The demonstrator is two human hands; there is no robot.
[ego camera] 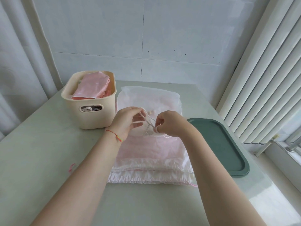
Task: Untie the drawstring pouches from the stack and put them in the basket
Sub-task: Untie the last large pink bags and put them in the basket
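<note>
Drawstring pouches (151, 154) lie in a flat stack at the middle of the table (40, 160), reaching toward its near edge; the exact count cannot be read, but several gathered hems show at the near end of the stack. The cream basket (91, 111) stands just beside the stack's far-left corner and already holds folded pink pouches, so part of the task appears complete.

The left hand (127, 123) pinches the pink drawstring (146, 119) between thumb and fingertips. The right hand (171, 125) has its fingers curled onto the same cord lower down. The cord runs taut between the two hands above the top pouch.

Judged status: untying of the top pouch is in progress. Remaining: free this cord, transfer the pouch to the basket, repeat for the stack below.

A green tray (228, 144) lies at the right edge of the table.
</note>
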